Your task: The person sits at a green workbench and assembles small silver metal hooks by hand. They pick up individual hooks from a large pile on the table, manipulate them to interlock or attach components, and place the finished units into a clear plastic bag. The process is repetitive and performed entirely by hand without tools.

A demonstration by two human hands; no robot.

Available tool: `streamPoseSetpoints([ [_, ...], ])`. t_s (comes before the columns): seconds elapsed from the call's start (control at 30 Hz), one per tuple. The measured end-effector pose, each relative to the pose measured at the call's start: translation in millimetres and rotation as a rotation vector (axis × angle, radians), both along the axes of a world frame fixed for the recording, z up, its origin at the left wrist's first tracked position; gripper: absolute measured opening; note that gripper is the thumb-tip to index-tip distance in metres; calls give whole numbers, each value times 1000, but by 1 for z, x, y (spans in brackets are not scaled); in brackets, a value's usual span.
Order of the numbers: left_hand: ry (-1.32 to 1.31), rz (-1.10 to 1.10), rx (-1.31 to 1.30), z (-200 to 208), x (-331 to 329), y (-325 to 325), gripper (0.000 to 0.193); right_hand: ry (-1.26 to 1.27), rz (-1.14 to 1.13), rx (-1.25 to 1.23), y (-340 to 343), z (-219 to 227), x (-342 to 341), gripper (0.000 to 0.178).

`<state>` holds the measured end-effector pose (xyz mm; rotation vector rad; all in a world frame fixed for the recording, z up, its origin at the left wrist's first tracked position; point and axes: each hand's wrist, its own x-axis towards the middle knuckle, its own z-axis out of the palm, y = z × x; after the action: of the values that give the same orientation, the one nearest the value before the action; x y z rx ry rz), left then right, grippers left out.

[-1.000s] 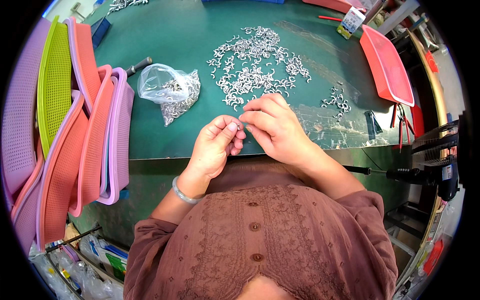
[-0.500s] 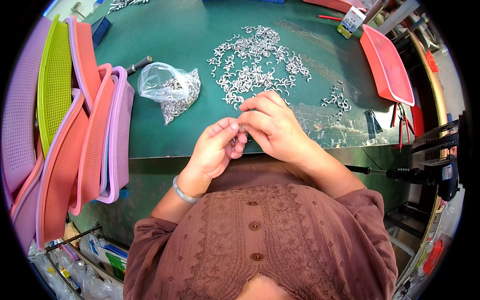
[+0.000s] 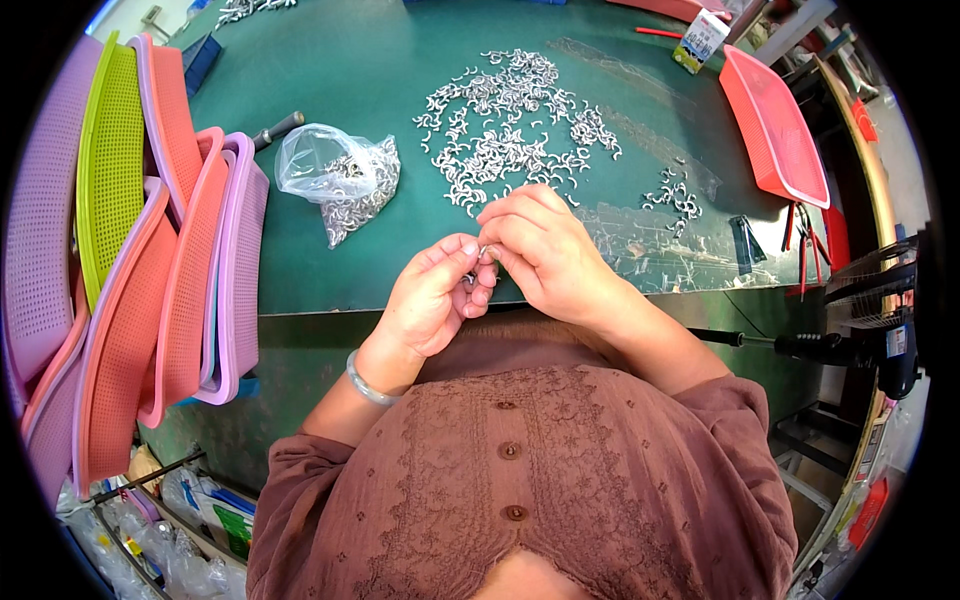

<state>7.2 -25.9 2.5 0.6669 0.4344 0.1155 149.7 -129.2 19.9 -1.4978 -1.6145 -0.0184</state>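
Close in front of me, at the table's near edge, my two hands meet fingertip to fingertip. My left hand point(image 3: 437, 292) is closed, palm up, pinching a small curved metal piece point(image 3: 485, 251) between thumb and forefinger; something else small and metallic shows among its curled fingers. My right hand point(image 3: 545, 245) comes over from the right with its fingertips pinched on the same piece. Just beyond the hands lies a loose pile of small C-shaped metal pieces point(image 3: 505, 152). To the left stands a clear plastic bag point(image 3: 360, 190), its mouth open, partly filled with similar pieces.
Stacked purple, orange and green plastic baskets point(image 3: 110, 180) crowd the left side. A smaller group of metal pieces point(image 3: 675, 203) lies right on the green table point(image 3: 330, 280). Farther right are a pink basket point(image 3: 765, 120), red-handled pliers point(image 3: 803, 240) and a carton point(image 3: 700, 42).
My fingertips have shifted slightly around the small metal piece, and a little more of it shows between them. The bag and the pile look the same.
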Motion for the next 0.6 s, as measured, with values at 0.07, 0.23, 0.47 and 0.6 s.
streamPoseSetpoints([
  [0.07,-6,-8,-12,-1,0,1,15,1,8,-12,0,0,0,11],
  [0.23,9,24,-10,1,0,1,15,6,-41,-25,-1,2,5,17],
  [0.47,13,120,76,2,-3,8,15,-94,-126,-180,-17,-15,21,12],
  [0.6,26,119,103,3,-3,9,14,-108,-138,-188,-17,-19,15,10],
])
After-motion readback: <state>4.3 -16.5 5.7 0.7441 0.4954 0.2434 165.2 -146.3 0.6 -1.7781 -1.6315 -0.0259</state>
